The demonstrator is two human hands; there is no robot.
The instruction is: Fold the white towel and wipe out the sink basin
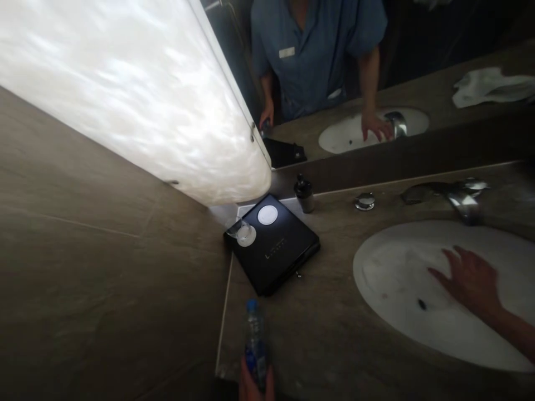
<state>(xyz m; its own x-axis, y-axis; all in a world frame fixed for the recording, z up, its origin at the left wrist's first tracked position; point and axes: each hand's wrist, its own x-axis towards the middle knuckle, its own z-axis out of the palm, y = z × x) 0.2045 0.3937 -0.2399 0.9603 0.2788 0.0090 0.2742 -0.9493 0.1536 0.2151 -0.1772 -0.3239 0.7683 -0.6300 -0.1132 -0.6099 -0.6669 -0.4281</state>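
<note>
My left hand shows at the bottom edge, wrapped round the base of a small plastic water bottle with a blue cap and blue label, held upright over the counter's near corner. My right hand lies inside the white oval sink, fingers spread and flat on the basin, holding nothing. The drain hole is just left of the wrist.
A black tray in the counter's corner carries a glass and a white round coaster. A small dark bottle, a chrome knob and the tap stand along the back. The mirror reflects me and a white cloth.
</note>
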